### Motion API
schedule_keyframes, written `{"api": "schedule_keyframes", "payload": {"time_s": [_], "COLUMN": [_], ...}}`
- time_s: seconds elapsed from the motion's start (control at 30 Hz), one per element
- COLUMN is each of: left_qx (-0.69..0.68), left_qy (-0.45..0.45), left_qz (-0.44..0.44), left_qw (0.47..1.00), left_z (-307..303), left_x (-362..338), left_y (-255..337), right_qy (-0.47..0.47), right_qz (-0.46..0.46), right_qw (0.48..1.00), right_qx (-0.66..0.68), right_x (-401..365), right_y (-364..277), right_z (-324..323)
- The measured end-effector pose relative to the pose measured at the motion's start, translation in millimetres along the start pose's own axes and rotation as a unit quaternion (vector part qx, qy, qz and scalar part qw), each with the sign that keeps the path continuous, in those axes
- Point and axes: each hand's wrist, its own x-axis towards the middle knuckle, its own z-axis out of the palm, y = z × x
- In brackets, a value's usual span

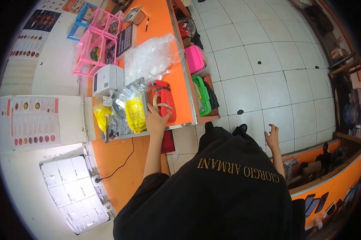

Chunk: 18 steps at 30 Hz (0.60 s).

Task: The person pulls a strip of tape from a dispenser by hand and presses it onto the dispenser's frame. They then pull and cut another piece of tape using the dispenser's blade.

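On the orange counter, my left hand (158, 119) is closed at the near end of a red tape dispenser (164, 90), next to the beige band of its roll; the palm hides part of the grip. Just left of these fingers lie yellow printed plastic packets (135, 114) and crumpled clear wrapping. A spread of clear plastic bags (150, 58) covers the counter beyond the dispenser. Over the tiled floor, away from any object, my right hand (272, 138) hangs with its fingers apart, holding nothing.
A white boxy machine (109, 79) and pink shelf baskets (98, 44) line the wall side. Pink (195, 59) and green (203, 96) bins sit under the counter's right edge. At lower right stands an orange-fronted unit (332, 182) with phones beside it. A black cable (126, 163) hangs down.
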Motion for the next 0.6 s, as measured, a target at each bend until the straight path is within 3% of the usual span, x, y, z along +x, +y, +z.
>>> {"api": "schedule_keyframes", "payload": {"time_s": [0.13,0.27,0.33,0.4,0.47,0.57,0.6], "left_qx": [0.024,0.003,-0.024,-0.053,-0.033,-0.009,0.001], "left_qy": [-0.017,0.005,-0.041,-0.027,-0.005,0.008,-0.032], "left_qz": [-0.046,-0.015,-0.001,-0.026,0.038,0.062,0.049], "left_qw": [0.999,1.0,0.999,0.998,0.999,0.998,0.998], "left_z": [1.3,13.2,9.7,13.2,13.0,8.5,-1.4], "left_x": [-14.4,-8.1,-3.3,0.7,4.6,13.9,18.0], "left_y": [-0.9,-14.2,-13.0,-15.1,-17.4,-18.4,-10.8], "right_qy": [-0.036,-0.054,-0.071,-0.049,-0.05,-0.104,-0.125], "right_qz": [0.035,0.037,0.096,0.105,0.159,0.223,0.236], "right_qw": [0.999,0.996,0.991,0.991,0.984,0.967,0.962], "right_qx": [-0.008,-0.057,-0.062,-0.071,-0.062,-0.06,-0.059], "right_x": [-14.6,-28.4,-32.6,-33.4,-32.3,-27.3,-27.3], "right_y": [26.6,54.0,53.3,79.5,98.9,126.1,129.9], "right_z": [8.7,14.5,6.5,12.6,16.7,25.0,25.3]}}
